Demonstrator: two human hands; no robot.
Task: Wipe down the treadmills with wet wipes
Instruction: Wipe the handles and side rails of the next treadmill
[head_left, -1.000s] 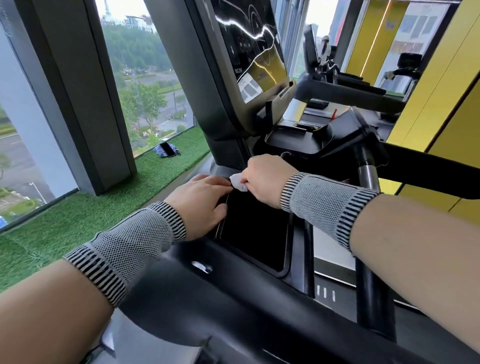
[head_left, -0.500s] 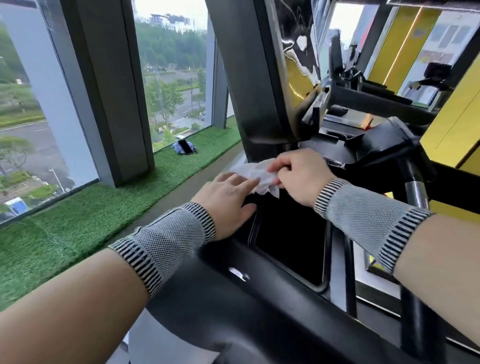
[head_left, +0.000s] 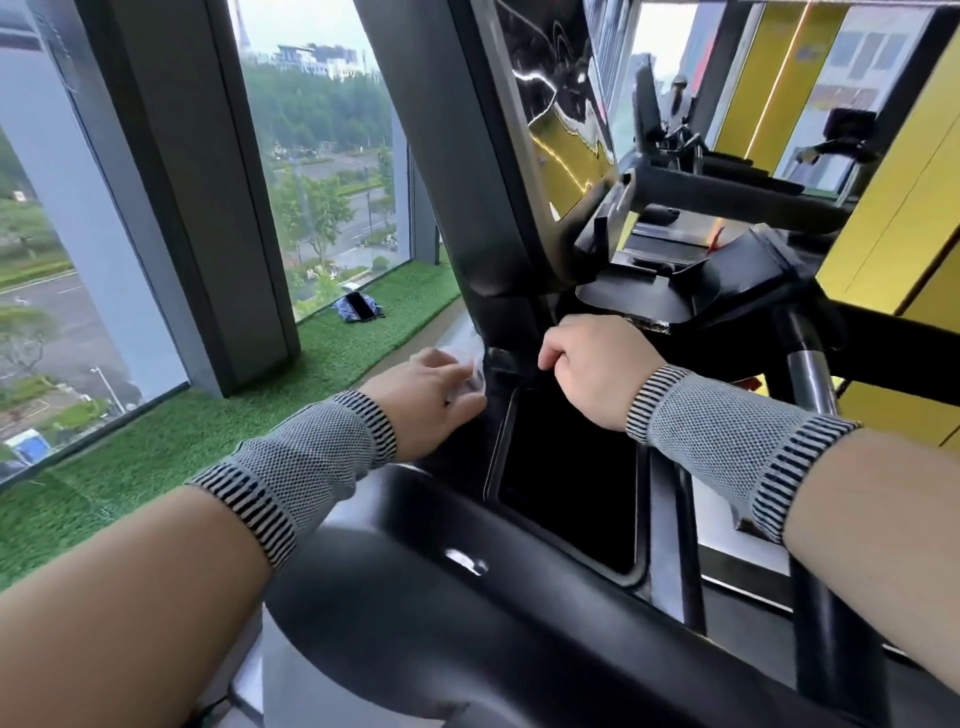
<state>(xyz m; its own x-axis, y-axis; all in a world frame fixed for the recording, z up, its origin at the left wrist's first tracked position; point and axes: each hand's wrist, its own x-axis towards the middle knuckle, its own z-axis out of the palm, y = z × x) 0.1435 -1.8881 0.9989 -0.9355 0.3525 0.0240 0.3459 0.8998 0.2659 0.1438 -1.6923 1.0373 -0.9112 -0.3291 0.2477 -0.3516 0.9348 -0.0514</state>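
Note:
The black treadmill fills the middle, with its console post (head_left: 488, 223), a glossy screen (head_left: 561, 104) and a dark tray recess (head_left: 566, 483) below my hands. My left hand (head_left: 426, 405) reaches to the left side of the post's base and pinches a pale, blurred wet wipe (head_left: 470, 376) between fingers and thumb against the post. My right hand (head_left: 592, 364) hovers at the right of the post above the recess. Its fingers are curled and no wipe shows in them. Both wrists wear grey striped sleeves.
A thick black handlebar (head_left: 467, 597) crosses below my arms. A metal upright (head_left: 810, 395) stands at right. Another treadmill (head_left: 727, 197) and yellow wall panels (head_left: 883, 208) lie behind. Left are window pillars (head_left: 208, 208) and green turf (head_left: 156, 447) with a phone on blue cloth (head_left: 358, 306).
The wipe has passed from my right hand to my left, which moved it left onto the post's base. My right hand has let go and curled. The view has tilted up and nearer.

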